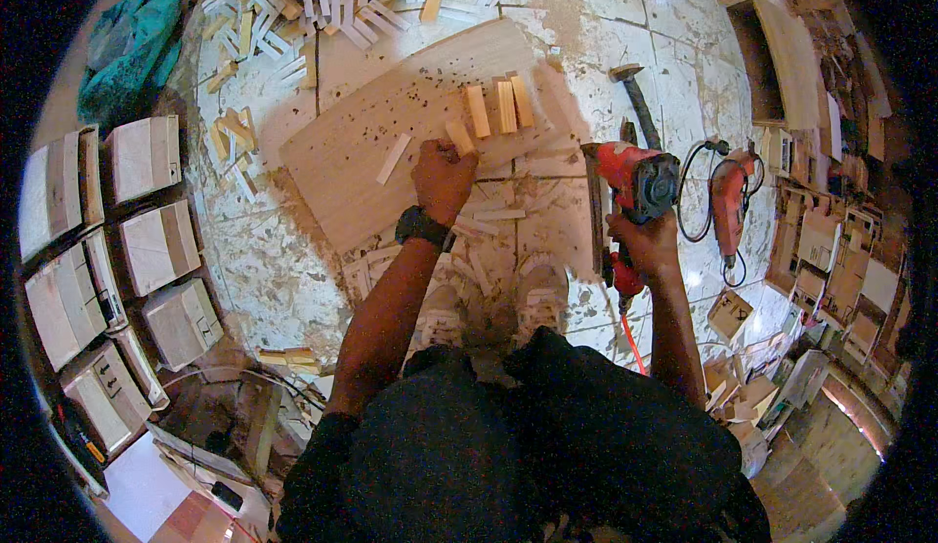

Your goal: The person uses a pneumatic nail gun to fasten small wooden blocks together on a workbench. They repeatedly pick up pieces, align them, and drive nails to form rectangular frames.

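Note:
My left hand [445,177], with a black watch on the wrist, is closed on a small wooden block [459,137] at the near edge of a drilled wooden board [362,147] lying on the floor. Three more small blocks [499,105] lie side by side on the board just beyond. A thin wood strip [394,157] lies on the board to the left of that hand. My right hand [645,245] grips the handle of a red power tool [630,187], held above the floor to the right of the board.
A hammer [637,104] and a second red drill [730,196] lie on the tiled floor to the right. Many cut wood strips [322,1] are scattered beyond the board. Small wooden boxes [147,230] stand in rows at left. A teal cloth [132,50] lies at far left.

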Tool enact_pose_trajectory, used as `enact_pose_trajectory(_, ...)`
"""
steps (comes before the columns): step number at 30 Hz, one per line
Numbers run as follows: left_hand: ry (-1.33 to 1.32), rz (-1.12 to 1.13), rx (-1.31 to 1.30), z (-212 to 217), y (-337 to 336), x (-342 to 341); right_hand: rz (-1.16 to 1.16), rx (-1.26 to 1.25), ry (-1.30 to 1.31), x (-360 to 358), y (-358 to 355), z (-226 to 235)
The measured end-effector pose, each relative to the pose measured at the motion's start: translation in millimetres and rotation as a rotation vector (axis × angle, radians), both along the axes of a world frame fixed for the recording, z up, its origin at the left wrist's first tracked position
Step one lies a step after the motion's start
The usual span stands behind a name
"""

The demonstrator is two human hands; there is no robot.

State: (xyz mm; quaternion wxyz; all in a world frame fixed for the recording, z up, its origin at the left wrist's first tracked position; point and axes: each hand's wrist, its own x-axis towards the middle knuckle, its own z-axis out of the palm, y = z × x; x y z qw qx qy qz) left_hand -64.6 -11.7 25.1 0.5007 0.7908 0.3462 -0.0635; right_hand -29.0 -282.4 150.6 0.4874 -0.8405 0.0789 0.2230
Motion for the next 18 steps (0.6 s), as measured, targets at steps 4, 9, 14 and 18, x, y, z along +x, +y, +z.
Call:
enact_pose_trajectory(4,-0.388,0.056,-0.49,-12,4,-17,-0.012,-0.001,0.013,0,-1,-1)
enact_pose_trajectory(9,-0.33,0.041,-0.484,-18,-13,-34,-0.007,0.004,0.019,0,1,0)
enact_pose_trajectory(14,-0.169,0.059,-0.628,-5,-27,-42,0.014,0.013,-0.061,0,5,4)
enact_pose_trajectory(18,-0.187,-0.071,-0.612,6,-29,-49,-0.016,0.066,-0.057,-1,6,4)
